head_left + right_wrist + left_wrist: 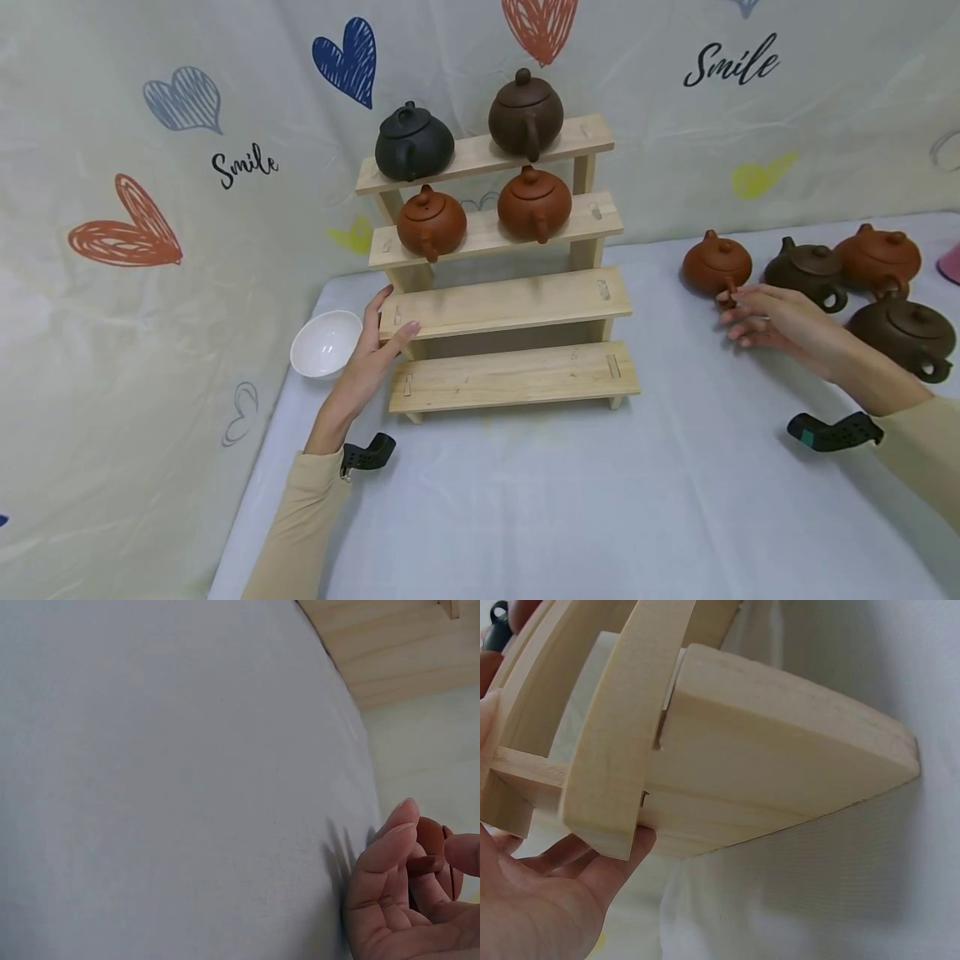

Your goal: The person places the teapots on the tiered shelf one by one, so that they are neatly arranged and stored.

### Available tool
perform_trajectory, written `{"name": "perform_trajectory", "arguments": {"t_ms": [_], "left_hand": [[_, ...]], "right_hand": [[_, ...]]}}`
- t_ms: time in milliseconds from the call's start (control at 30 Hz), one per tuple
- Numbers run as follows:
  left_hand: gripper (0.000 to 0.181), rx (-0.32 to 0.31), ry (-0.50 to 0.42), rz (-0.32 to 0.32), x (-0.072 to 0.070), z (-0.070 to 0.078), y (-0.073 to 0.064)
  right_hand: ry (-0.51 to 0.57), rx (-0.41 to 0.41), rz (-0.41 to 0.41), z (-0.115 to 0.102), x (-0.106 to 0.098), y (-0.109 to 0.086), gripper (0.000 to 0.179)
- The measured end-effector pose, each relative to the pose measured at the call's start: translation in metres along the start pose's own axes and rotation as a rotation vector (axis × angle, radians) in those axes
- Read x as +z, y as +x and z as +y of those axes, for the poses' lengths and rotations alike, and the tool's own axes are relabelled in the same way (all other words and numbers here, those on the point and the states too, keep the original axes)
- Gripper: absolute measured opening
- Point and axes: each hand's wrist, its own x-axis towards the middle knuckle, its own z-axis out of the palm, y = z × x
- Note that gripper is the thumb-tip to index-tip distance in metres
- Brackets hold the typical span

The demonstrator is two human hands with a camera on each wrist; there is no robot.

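A stepped wooden display stand holds two dark teapots, one black and one brown, on its top tier. Two reddish-brown teapots, a smaller one and a larger one, sit on the tier below. My left hand grips the left end of the third tier, thumb on the front and fingers behind. To the right, on the table, stands another reddish-brown teapot. My right hand has its fingers at that pot's handle, a finger hooked through it and the thumb close by.
Right of that pot cluster two dark brown teapots and an orange-brown teapot. A pink object shows at the right edge. A white bowl stands left of the stand. A printed cloth hangs behind.
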Motion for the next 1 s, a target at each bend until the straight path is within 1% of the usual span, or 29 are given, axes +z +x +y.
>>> {"name": "perform_trajectory", "arguments": {"t_ms": [100, 167, 400, 533, 633, 800, 1000], "left_hand": [[0.08, -0.002, -0.004, 0.006, -0.001, 0.0, -0.001], [0.081, -0.003, -0.007, 0.012, -0.001, 0.0, -0.002], [0.081, 0.0, -0.01, 0.007, -0.001, -0.002, -0.002], [0.08, -0.001, -0.011, 0.006, 0.0, -0.002, -0.001], [0.08, 0.003, -0.01, 0.005, 0.001, -0.002, -0.001], [0.08, 0.009, -0.006, 0.002, 0.001, -0.001, 0.0], [0.08, 0.01, -0.007, 0.002, 0.001, -0.001, 0.001]], "right_hand": [[0.053, 0.009, -0.018, -0.001, 0.003, 0.003, 0.032], [0.065, 0.013, -0.029, -0.001, 0.006, 0.006, 0.031], [0.021, 0.036, -0.037, 0.0, 0.012, 0.013, 0.027], [-0.022, 0.044, -0.011, -0.002, 0.015, 0.012, 0.025], [-0.06, 0.058, 0.018, -0.004, 0.018, 0.013, 0.026], [-0.057, 0.068, 0.045, -0.006, 0.02, 0.014, 0.032], [-0.062, 0.063, 0.049, -0.004, 0.02, 0.015, 0.033]]}}
